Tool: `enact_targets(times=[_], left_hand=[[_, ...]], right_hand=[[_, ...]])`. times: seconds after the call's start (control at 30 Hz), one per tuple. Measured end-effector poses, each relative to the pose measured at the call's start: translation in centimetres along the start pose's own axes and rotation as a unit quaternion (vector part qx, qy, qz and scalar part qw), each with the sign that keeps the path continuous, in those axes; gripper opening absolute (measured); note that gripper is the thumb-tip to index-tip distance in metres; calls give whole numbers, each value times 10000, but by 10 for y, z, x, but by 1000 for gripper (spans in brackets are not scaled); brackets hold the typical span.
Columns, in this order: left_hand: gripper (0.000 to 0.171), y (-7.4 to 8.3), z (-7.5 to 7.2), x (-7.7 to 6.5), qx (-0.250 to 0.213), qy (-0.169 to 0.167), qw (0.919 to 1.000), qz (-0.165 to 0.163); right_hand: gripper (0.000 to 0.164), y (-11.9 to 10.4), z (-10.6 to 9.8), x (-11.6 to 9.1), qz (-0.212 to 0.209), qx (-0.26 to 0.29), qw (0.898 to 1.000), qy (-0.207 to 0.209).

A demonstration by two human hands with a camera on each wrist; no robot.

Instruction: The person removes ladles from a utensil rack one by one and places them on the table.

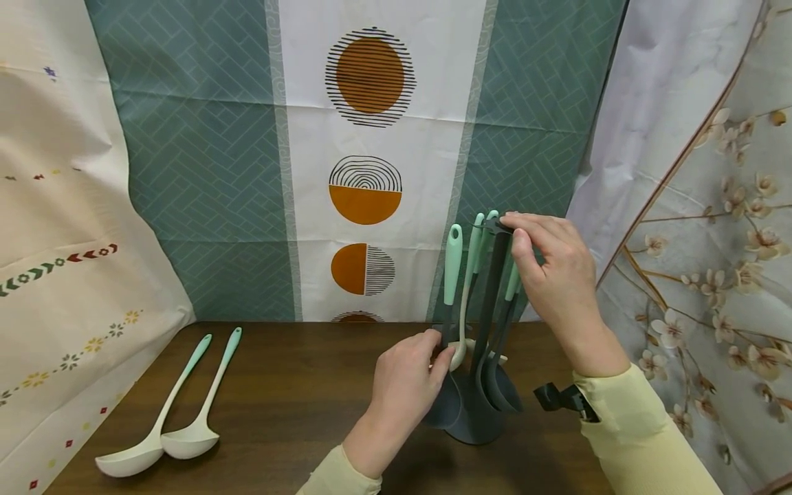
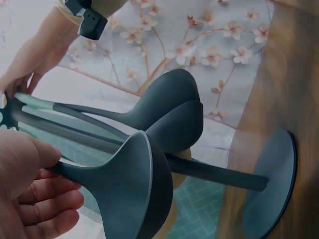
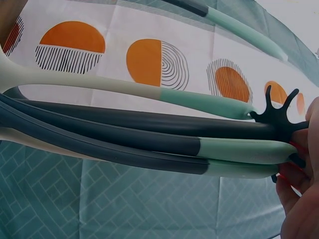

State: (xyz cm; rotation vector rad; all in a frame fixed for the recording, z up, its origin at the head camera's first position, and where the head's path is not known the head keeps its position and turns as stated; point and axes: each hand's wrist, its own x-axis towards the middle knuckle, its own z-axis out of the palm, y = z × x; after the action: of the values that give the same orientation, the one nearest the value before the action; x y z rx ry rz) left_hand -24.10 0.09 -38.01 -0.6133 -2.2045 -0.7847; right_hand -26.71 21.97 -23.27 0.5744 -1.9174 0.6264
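Observation:
A dark grey utensil stand point(image 1: 475, 427) with a round base stands upright at the right of the table. My right hand point(image 1: 557, 271) holds its hooked top point(image 3: 280, 118). My left hand point(image 1: 402, 375) pinches the dark neck of a ladle point(image 2: 127, 184) with a mint handle point(image 1: 454, 265). In the right wrist view this ladle's handle end is apart from the hooks. Two dark utensils with rounded heads point(image 2: 169, 94) and mint handles hang on the stand, close to my right fingers. A cream utensil point(image 3: 99, 83) with a mint handle hangs there too; its head is partly hidden.
Two cream ladles point(image 1: 190, 440) with mint handles lie side by side on the brown wooden table point(image 1: 297, 399) at the left. A patterned green and white cloth point(image 1: 371, 144) hangs behind the table. A floral cloth point(image 1: 711, 289) hangs at the right.

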Motion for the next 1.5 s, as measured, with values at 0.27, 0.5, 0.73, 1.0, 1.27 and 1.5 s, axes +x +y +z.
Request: enact_targets(times=[0.27,0.5,0.73,1.0,1.27,1.5], left_hand=[[20,-12,-12,-4,130,-32,9999,-71],[23,-25,-23,-9,293,-43,9995,-96],[23,-36,-34,-12,339,-153,9990,-245],[22,-52,-45,-14,486,-292,9976,-404],[21,-65,-54,-17,632,-390,9957,-556],[21,-75,-61,-20,779,-455,9940,-618]], right_hand=[[37,-1,1,0,-2,-36,10000,8],[36,-1,0,-1,8,-44,10000,-30],[37,0,0,-1,-10,-105,9999,-58],[37,-2,0,-1,-20,-115,9999,-23],[38,-2,0,-1,-27,-159,9999,-54],[38,-2,0,-1,-31,-169,9998,-46]])
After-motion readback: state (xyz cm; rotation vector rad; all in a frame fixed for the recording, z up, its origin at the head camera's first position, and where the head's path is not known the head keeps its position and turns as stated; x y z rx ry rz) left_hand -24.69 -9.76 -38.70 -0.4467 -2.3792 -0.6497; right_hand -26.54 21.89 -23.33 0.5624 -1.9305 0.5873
